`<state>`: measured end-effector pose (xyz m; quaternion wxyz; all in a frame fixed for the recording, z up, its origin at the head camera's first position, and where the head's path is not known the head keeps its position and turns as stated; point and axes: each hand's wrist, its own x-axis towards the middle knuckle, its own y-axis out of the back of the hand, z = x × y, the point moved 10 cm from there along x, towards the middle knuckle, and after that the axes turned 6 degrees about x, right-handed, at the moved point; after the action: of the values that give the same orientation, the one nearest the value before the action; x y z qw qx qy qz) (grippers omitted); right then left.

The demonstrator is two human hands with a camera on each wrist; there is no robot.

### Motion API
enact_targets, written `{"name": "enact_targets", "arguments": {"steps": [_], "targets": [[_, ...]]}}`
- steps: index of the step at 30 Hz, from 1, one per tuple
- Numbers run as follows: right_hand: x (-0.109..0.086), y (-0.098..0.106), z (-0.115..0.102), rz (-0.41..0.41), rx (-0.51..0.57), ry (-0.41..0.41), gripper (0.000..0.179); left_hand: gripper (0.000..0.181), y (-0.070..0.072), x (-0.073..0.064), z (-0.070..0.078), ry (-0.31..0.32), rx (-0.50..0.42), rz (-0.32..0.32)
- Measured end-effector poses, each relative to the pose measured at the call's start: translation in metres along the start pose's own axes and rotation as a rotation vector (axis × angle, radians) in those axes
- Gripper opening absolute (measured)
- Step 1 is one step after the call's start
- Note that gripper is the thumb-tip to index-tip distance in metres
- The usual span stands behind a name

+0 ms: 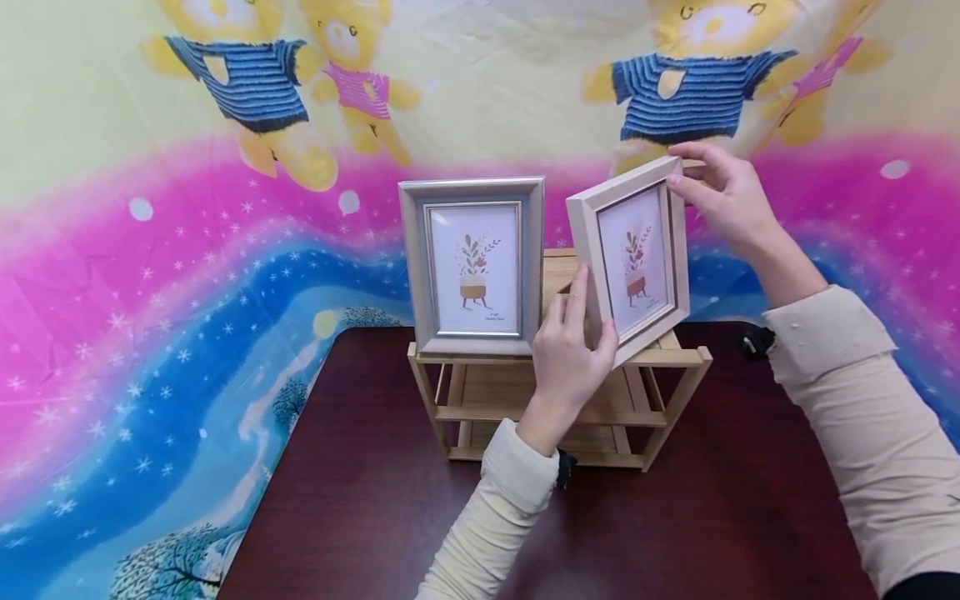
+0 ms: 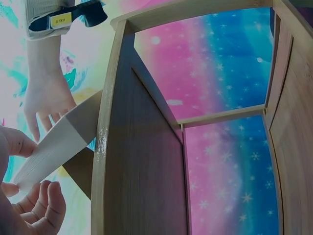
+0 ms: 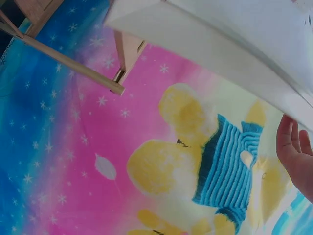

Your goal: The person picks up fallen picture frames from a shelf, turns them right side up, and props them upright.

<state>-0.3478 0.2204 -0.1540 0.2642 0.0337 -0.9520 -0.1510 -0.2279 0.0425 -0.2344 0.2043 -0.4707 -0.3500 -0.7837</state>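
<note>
A cream picture frame (image 1: 637, 265) with a potted-plant print leans at an angle over the right part of a small wooden rack (image 1: 551, 415). My left hand (image 1: 567, 360) grips its lower left, thumb on the front and fingers along the side edge. At the upper right corner, my right hand (image 1: 731, 200) pinches it with the thumb in front and fingers behind. To the left, a grey-silver picture frame (image 1: 476, 267) with the same print stands upright on the rack's top. In the left wrist view, the tilted frame's pale edge (image 2: 54, 149) shows between both hands.
The rack stands on a dark reddish-brown table (image 1: 337, 500) and has lower shelves under its top. Behind hangs a bright cloth backdrop (image 1: 225, 217) with bears and snowflakes. A black strap piece (image 1: 755, 342) shows by the right sleeve.
</note>
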Motion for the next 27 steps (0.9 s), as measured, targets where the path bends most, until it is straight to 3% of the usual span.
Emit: {"name": "enact_targets", "arguments": {"steps": [6,10,12,19,22,27], "targets": [[-0.001,0.005,0.003,-0.011,0.235,0.021,0.033,0.053,0.001,-0.002,0.001,-0.043,0.021,0.020],[-0.003,0.009,0.004,-0.003,0.320,0.025,0.033,0.044,0.001,-0.005,0.008,-0.122,0.141,0.030],[-0.003,0.010,0.004,0.003,0.347,0.032,0.034,0.048,-0.003,-0.007,0.010,-0.152,0.214,0.017],[-0.006,0.014,0.006,0.015,0.305,0.016,0.037,0.108,-0.021,-0.015,0.010,-0.162,0.325,-0.109],[-0.008,0.016,0.006,0.009,0.268,0.009,0.040,0.115,-0.025,-0.015,0.009,-0.156,0.380,-0.143],[-0.011,0.019,0.006,0.007,0.231,0.019,0.045,0.112,-0.030,-0.014,0.006,-0.147,0.433,-0.202]]}}
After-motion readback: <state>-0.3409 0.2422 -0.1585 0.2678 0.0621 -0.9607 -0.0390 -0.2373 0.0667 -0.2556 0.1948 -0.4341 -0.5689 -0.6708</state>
